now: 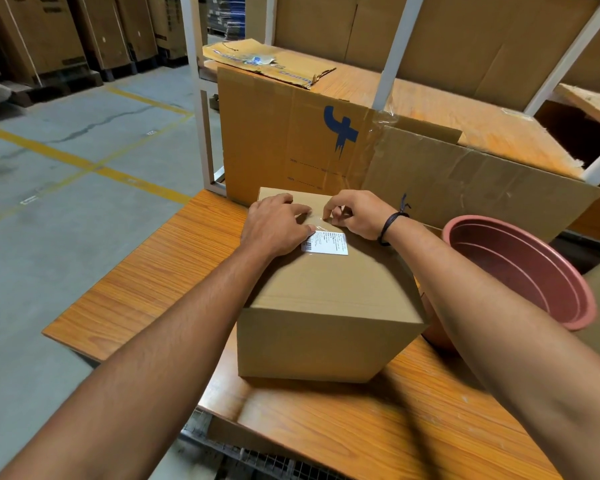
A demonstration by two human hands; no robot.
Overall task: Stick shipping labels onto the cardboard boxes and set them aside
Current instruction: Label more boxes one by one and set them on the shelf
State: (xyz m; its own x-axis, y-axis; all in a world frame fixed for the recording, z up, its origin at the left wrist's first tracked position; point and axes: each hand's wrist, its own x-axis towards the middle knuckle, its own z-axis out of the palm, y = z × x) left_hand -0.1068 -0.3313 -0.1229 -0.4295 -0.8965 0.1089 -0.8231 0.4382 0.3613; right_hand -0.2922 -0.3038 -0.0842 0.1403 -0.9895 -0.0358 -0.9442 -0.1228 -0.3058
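A plain brown cardboard box stands on the wooden table, in the middle of the view. A white shipping label with a barcode and small print lies on the box's top, inside a clear sleeve or film. My left hand rests flat on the box top, its thumb pressing the label's left edge. My right hand, with a dark cord at the wrist, pinches the clear film at the label's upper edge between thumb and fingers.
A pink plastic tub lies tilted at the right of the box. Behind stand large flattened cartons with a blue logo, leaning against a white metal rack. The concrete floor with yellow lines is at the left.
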